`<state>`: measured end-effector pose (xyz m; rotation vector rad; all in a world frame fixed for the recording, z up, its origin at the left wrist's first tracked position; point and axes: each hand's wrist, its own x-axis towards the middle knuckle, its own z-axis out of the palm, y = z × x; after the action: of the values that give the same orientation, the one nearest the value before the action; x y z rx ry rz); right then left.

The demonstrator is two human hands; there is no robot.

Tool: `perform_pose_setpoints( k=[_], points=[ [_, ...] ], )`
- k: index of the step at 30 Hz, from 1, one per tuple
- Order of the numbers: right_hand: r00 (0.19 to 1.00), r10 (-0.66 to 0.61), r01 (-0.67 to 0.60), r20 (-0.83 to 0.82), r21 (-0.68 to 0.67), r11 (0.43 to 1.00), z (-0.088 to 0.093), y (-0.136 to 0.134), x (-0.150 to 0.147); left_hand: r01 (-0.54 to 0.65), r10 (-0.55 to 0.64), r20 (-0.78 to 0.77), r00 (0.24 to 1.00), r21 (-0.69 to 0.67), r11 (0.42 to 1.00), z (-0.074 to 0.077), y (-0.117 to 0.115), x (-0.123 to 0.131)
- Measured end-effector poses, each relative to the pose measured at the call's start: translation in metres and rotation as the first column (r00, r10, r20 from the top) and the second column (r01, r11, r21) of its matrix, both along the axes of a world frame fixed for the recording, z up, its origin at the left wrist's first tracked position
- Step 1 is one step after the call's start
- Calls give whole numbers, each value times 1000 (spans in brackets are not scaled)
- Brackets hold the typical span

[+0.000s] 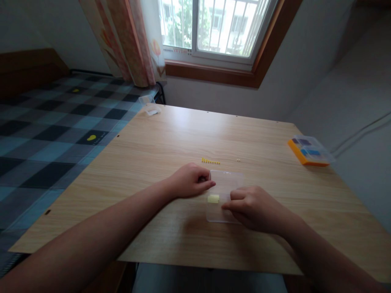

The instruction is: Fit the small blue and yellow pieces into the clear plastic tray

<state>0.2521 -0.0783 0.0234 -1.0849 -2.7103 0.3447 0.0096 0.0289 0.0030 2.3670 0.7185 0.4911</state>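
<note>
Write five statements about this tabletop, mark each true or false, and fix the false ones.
1. The left hand is at the left side of the clear plastic box. True.
2. Neither hand is over that box. False: the right hand is over its right side.
3. Small yellow pieces lie on the table, beyond the box. True.
4. The orange case lies toward the table's left edge. False: it lies toward the right edge.
5. Another clear container is by the table's far-left corner. True.
</note>
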Motion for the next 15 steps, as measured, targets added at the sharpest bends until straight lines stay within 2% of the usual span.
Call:
perform_pose_setpoints(
  k=[10, 15],
  points=[
    [999, -44, 43, 18, 75, 996, -9, 2, -4, 0, 0, 4, 1000, -7, 1000, 2, 0, 0],
    [998, -59, 59, -10, 52, 997, -8, 1, -3, -5, 5, -3, 1000, 1, 1000, 2, -1, 1]
  ],
)
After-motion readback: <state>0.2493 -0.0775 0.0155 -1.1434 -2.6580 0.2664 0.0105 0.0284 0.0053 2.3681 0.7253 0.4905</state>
